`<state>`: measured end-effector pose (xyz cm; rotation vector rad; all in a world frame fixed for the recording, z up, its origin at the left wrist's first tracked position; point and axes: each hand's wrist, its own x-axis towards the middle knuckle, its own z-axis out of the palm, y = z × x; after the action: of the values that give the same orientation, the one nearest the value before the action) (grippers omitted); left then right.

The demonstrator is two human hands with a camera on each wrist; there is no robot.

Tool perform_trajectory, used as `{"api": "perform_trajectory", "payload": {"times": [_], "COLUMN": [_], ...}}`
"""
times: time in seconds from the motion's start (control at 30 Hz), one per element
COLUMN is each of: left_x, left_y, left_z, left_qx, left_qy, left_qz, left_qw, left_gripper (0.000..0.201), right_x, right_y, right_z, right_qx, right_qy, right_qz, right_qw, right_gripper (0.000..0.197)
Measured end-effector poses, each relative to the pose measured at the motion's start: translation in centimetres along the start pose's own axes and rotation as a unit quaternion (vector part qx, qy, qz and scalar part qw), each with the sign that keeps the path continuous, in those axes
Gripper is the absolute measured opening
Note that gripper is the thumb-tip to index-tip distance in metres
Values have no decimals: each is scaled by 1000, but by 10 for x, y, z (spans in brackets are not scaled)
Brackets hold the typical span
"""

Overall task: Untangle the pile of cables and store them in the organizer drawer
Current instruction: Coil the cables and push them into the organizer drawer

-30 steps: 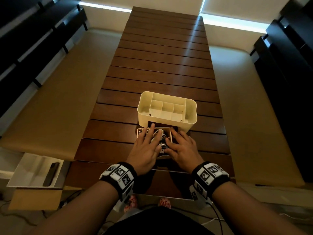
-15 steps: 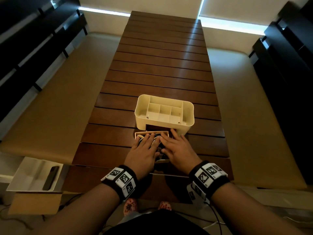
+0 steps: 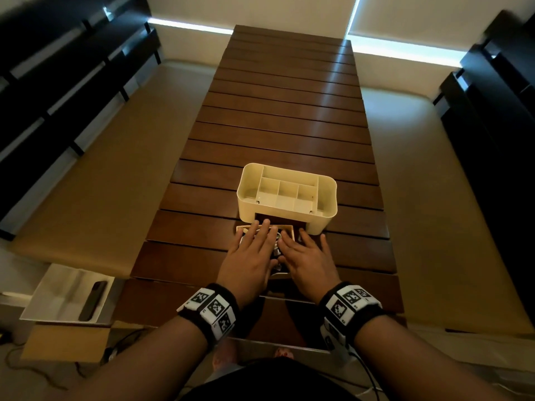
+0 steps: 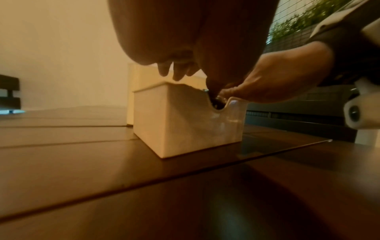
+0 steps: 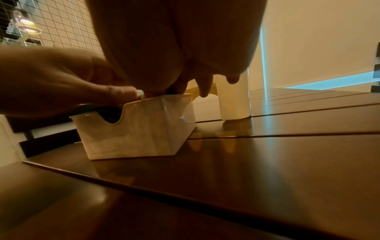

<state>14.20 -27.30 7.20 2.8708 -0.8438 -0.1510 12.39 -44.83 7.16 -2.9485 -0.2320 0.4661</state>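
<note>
A cream organizer (image 3: 327, 195) with several top compartments stands on the slatted wooden table (image 3: 278, 125). Its small drawer (image 4: 185, 123) (image 5: 139, 129) is pulled fully out and sits on the table in front of the empty slot. Cables (image 3: 276, 250) fill the drawer and show only between my hands and through the front notch (image 5: 111, 116). My left hand (image 3: 252, 256) lies flat over the drawer's left part, fingers straight, pressing on the cables. My right hand (image 3: 307, 256) lies flat over the right part, also with straight fingers.
A white tray (image 3: 58, 296) holding a dark phone (image 3: 92, 299) sits low at the left, beside a cardboard box (image 3: 63, 342). Tan cushioned benches (image 3: 92, 175) flank the table. Dark slatted furniture (image 3: 498, 117) stands at both sides.
Both hands have stayed flat on top of the drawer, shifting slightly forward over the cables. The head view has tilted a little.
</note>
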Motion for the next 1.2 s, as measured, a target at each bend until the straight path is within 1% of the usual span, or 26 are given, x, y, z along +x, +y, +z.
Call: {"api": "perform_trajectory", "payload": {"times": [0.07,0.1,0.17,0.3,0.37,0.43,0.47,0.5,0.53,0.6,0.63,0.67,0.77,0.83,0.9,1.03,1.1,1.2], "left_x": [-7,-11,-19,-25,-26,-26,-26,-26,-27,-27,-26,-24,-15,-11,-8,-5,-1,0], "left_y": [-2,-4,-5,-1,-1,-3,-4,-6,-6,-6,-6,-7,-4,-5,-7,-13,-15,-19], "left_z": [2,6,13,19,18,17,17,17,16,16,15,15,14,13,13,21,22,29], "left_qx": [1,1,11,53,57,51,51,54,54,40,39,41,46,44,38,29,18,11], "left_qy": [32,34,17,-23,-17,-3,-2,-5,-14,-41,-58,-69,-75,-83,-77,-90,-69,-68], "left_qz": [20,30,42,31,42,54,57,58,57,55,61,65,73,74,78,87,93,94], "left_qw": [999,999,999,998,997,997,997,997,997,997,996,995,993,993,993,992,993,993], "left_gripper": [66,68,74,79,78,76,77,77,77,74,71,68,66,68,69,68,65,64], "right_x": [0,0,0,-3,-2,6,13,20,27,40,45,49,54,54,54,46,37,26], "right_y": [-1,-1,-3,-6,-5,-1,5,10,16,23,24,24,16,11,11,11,10,5], "right_z": [0,1,2,-11,-27,-43,-48,-52,-55,-57,-56,-54,-51,-48,-49,-56,-57,-53], "right_qx": [14,24,24,-2,19,58,75,85,84,53,40,36,38,35,27,24,15,11], "right_qy": [6,11,20,33,75,157,197,216,206,129,96,82,100,108,108,92,82,72], "right_qz": [3,4,0,-23,-51,-68,-62,-46,-28,0,5,3,-25,-39,-42,-46,-51,-43], "right_qw": [1000,1000,999,999,996,984,976,971,975,990,995,996,994,993,993,994,995,996], "right_gripper": [54,51,50,46,39,32,31,35,43,54,53,49,40,38,39,40,45,52]}}
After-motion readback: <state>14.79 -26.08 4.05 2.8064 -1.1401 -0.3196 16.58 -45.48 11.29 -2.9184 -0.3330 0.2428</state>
